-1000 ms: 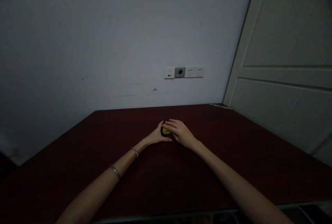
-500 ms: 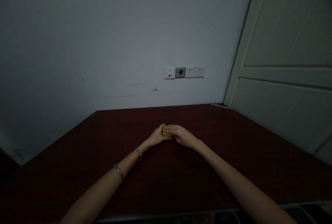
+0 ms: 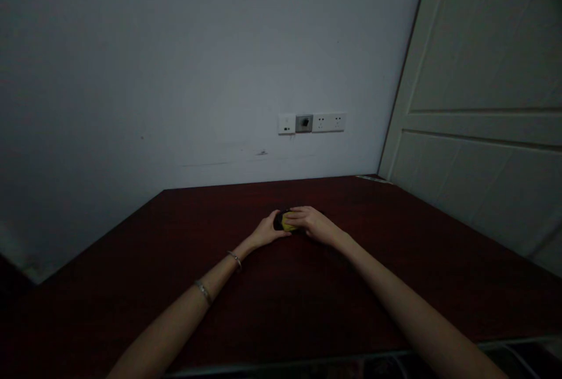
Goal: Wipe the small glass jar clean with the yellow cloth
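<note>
A small yellow and black object (image 3: 284, 222) lies near the middle of a dark red-brown table (image 3: 281, 285). My left hand (image 3: 266, 231) cups it from the left, fingers curled against it. From the right, my right hand (image 3: 312, 224) closes over it, fingers wrapped across its top. Most of the object is hidden between the two hands, and I cannot make out what it is. Two thin bracelets sit on my left forearm (image 3: 206, 288).
A pale wall rises behind the table, with a row of sockets (image 3: 311, 123) on it. A white panelled door (image 3: 478, 103) stands along the table's right side. The table's near edge runs along the bottom of the view. The room is dim.
Both hands have stayed on the small object. My right hand's fingers have curled more tightly over it, and more of its dark part shows at the left.
</note>
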